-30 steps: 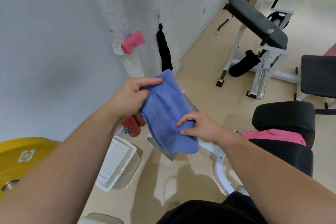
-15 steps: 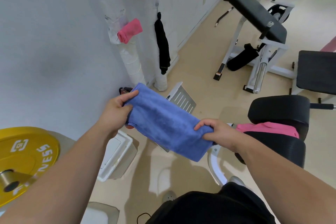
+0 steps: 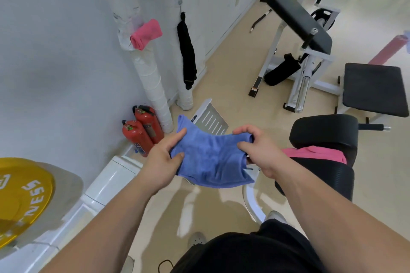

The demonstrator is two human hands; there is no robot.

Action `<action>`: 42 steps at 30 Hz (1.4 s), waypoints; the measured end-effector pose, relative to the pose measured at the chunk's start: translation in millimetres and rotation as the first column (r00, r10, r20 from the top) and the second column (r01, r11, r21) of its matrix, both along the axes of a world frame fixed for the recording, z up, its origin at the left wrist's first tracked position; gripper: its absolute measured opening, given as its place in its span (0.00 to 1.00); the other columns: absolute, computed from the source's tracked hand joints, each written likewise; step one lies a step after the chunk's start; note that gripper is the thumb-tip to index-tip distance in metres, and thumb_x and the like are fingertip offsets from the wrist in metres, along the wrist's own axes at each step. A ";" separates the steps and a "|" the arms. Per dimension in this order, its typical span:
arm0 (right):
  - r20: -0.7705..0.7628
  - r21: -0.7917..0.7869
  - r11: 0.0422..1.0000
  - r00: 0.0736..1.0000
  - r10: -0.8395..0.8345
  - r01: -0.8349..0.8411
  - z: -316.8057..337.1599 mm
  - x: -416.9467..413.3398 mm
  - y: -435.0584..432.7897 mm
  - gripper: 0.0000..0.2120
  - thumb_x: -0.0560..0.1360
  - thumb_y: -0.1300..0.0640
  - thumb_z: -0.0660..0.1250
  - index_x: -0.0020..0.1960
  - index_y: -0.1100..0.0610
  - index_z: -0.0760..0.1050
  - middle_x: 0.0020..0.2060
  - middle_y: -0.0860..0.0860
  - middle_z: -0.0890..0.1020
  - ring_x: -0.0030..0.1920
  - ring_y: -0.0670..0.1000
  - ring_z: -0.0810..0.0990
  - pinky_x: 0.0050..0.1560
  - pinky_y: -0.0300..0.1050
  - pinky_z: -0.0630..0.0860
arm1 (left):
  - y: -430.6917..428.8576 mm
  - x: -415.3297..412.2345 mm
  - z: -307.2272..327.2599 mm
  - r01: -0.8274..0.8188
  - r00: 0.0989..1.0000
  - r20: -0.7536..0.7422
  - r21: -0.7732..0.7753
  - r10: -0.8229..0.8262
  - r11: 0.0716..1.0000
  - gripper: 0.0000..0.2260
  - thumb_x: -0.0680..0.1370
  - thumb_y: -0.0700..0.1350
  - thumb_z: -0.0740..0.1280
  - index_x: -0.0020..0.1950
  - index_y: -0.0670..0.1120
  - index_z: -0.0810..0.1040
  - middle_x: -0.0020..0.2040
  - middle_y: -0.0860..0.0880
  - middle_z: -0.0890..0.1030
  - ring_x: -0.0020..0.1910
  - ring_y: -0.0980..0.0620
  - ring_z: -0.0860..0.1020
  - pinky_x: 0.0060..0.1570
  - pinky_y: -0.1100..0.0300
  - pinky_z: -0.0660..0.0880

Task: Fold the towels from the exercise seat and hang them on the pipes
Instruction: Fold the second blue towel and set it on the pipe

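Blue towel (image 3: pixel 210 159) hangs mid-air. My left hand (image 3: pixel 159 162) pinches its 9 o'clock edge, right hand (image 3: pixel 261 153) grips 3 o'clock.

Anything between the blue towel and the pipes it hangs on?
Nothing visible. The left hand and right hand hold the blue towel in open air; fire extinguishers stand only at the foot of the near pipe.

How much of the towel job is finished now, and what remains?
Done: a folded pink towel sits on the wrapped pipe. In hand: the left hand and right hand grip the blue towel, mid-fold. Left: hang it, then handle the second pink towel on the exercise seat.
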State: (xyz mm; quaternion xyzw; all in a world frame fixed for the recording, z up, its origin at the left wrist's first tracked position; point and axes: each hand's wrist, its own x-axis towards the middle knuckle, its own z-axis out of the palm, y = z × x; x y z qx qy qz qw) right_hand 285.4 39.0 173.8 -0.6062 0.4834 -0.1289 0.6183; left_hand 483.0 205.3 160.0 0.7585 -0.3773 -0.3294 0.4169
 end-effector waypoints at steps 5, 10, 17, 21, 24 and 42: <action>0.067 -0.010 0.998 0.996 0.063 -0.063 15.4 30.2 22.5 0.17 0.75 0.70 0.61 0.54 0.50 0.75 0.48 0.55 0.80 0.35 0.51 0.82 0.33 0.47 0.80 | -8.4 -26.1 -1.0 0.133 0.987 0.097 -0.069 -0.126 0.989 0.22 0.81 0.38 0.67 0.75 0.50 0.72 0.73 0.54 0.75 0.73 0.60 0.70 0.68 0.74 0.64; 0.136 -0.023 1.000 0.991 0.003 0.000 25.3 45.3 32.2 0.16 0.76 0.69 0.62 0.50 0.48 0.74 0.43 0.54 0.83 0.37 0.54 0.84 0.41 0.55 0.82 | -10.4 -52.2 25.7 0.118 0.993 -0.005 -0.139 -0.120 0.983 0.21 0.80 0.46 0.71 0.67 0.68 0.76 0.58 0.62 0.82 0.59 0.66 0.79 0.55 0.72 0.72; 0.286 0.170 0.985 0.956 -0.059 0.010 36.8 50.7 41.8 0.14 0.79 0.67 0.61 0.61 0.53 0.74 0.51 0.55 0.81 0.41 0.54 0.86 0.52 0.58 0.84 | -17.5 -54.4 29.8 -0.061 0.998 -0.033 -0.168 0.057 0.984 0.29 0.76 0.37 0.72 0.53 0.76 0.74 0.44 0.66 0.83 0.42 0.66 0.81 0.41 0.71 0.74; 0.220 -0.074 0.997 0.975 0.021 -0.004 28.0 42.6 33.0 0.22 0.76 0.69 0.62 0.63 0.45 0.73 0.57 0.53 0.76 0.48 0.47 0.82 0.51 0.44 0.80 | -19.5 -40.8 29.0 -0.055 0.994 -0.104 -0.175 0.037 0.983 0.31 0.74 0.29 0.64 0.52 0.68 0.83 0.44 0.54 0.86 0.38 0.60 0.78 0.41 0.65 0.74; -0.005 -0.399 0.897 0.979 0.204 -0.189 22.1 28.5 17.5 0.36 0.71 0.59 0.75 0.72 0.37 0.65 0.66 0.42 0.70 0.63 0.41 0.72 0.57 0.30 0.69 | -19.4 -25.9 35.3 0.012 0.973 -0.226 -0.188 -0.055 0.982 0.26 0.71 0.27 0.60 0.53 0.54 0.87 0.47 0.40 0.85 0.42 0.52 0.79 0.43 0.54 0.75; 0.203 -0.157 0.987 0.976 0.076 -0.044 27.9 31.8 -3.5 0.08 0.79 0.55 0.69 0.58 0.51 0.79 0.51 0.46 0.86 0.52 0.46 0.85 0.53 0.45 0.81 | -13.8 -59.6 10.6 -0.247 0.703 -0.685 0.019 0.192 0.969 0.25 0.74 0.48 0.77 0.67 0.61 0.72 0.56 0.63 0.84 0.55 0.57 0.84 0.51 0.53 0.80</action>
